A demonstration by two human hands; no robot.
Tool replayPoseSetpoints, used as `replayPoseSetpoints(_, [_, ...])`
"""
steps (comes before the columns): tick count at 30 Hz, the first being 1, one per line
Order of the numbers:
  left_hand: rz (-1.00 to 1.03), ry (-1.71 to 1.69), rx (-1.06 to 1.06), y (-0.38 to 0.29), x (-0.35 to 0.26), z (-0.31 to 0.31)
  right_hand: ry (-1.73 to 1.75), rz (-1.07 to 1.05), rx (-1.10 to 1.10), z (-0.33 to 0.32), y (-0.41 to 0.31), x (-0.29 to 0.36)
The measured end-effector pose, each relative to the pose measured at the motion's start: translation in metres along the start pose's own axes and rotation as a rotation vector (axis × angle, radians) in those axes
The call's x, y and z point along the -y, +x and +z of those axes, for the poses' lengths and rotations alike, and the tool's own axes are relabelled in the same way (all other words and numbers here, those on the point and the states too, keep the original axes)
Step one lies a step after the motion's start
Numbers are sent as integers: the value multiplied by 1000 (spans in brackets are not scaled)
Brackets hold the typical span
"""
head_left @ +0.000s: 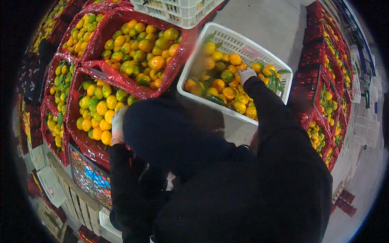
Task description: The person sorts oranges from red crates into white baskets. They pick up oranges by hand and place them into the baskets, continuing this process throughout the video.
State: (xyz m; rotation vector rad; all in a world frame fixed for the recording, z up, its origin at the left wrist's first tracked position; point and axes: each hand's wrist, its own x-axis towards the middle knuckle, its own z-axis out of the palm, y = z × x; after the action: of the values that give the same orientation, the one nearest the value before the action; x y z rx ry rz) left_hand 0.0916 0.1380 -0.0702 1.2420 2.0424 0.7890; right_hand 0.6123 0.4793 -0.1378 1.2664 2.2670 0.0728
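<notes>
My right hand, in a pale glove, reaches into a white plastic basket. Its fingers touch loose orange and green mandarins; whether one is gripped cannot be made out. Beside it, a mandarin with a sprig of green leaves lies at the basket's right end. My left hand, also gloved, rests against mandarins in a crate lined with shiny red plastic. A dark cap or hood covers part of that hand and the crate's right side.
Another red-lined crate of mandarins adjoins on the far side. Stacked white crates stand beyond it. More red-lined crates of fruit line the right. Black mesh and a wooden pallet lie lower left.
</notes>
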Motion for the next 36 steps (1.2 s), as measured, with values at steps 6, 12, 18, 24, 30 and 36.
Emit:
replayPoseSetpoints(6, [54, 442, -15, 4, -10, -2, 493, 154, -29, -26, -9, -22])
replayPoseSetpoints(12, [-9, 408, -32, -9, -43, -5, 2278, -54, 16, -124, -64, 2])
replayPoseSetpoints(18, [-35, 357, -69, -13, -55, -9, 1933, -586, 312, -246, -20, 128])
replayPoseSetpoints(24, [1, 336, -97, -11, -42, -6, 1386, -881, 305, -303, 6, 296])
replayPoseSetpoints(30, [48, 369, -131, -12, -34, -2, 749, -818, 134, -298, -7, 340])
replayPoseSetpoints(36, [59, 346, -174, -13, -34, -2, 532, -1008, -124, -305, -17, 340])
